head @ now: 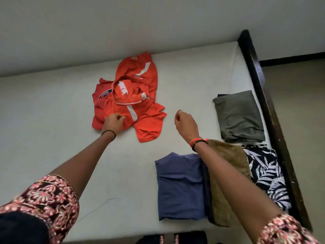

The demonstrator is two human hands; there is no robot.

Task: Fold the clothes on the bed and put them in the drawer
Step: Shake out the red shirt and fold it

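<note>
Patterned sleeves [44,199] framed two arms stretched over the bed [52,120] toward the orange clothes [133,103].
Folded pieces lay at lower right under and beside the right arm: a blue garment [179,187], a tan one [226,173], a leaf-print one [269,176] and a grey-green one [239,117] higher up by the dark bed frame [263,103]. None blocked the crumpled orange heap at centre, whose long axis ran up the frame toward the wall. The left hand [113,123] pinched its lower edge with curled fingers; the right hand [184,123] hovered beside it, loosely curled and holding nothing.
</note>
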